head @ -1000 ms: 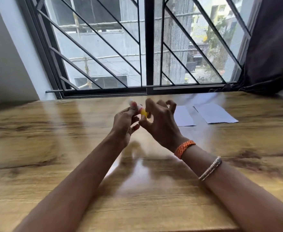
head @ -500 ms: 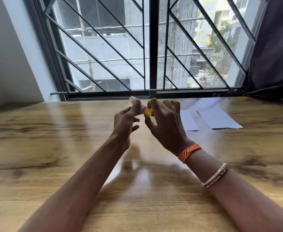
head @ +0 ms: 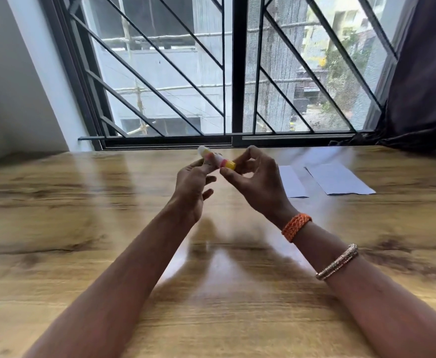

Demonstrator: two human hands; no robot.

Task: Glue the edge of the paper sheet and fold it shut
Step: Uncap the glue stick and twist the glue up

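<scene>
A glue stick (head: 215, 159), white with a pink band and a yellow end, is held level above the wooden table (head: 82, 241). My left hand (head: 195, 187) grips its white body between thumb and fingers. My right hand (head: 256, 184) pinches the yellow end with thumb and forefinger. Two white paper sheets lie flat to the right: one (head: 293, 182) partly hidden behind my right hand, the other (head: 338, 179) further right.
A barred window (head: 232, 73) runs along the table's far edge. A dark curtain (head: 423, 73) hangs at the far right, its hem resting on the table corner. A white wall stands at the left.
Both hands have kept hold of the glue stick and risen slightly. My right fingers have shifted from wrapping the yellow end to pinching it. The papers have not moved.
</scene>
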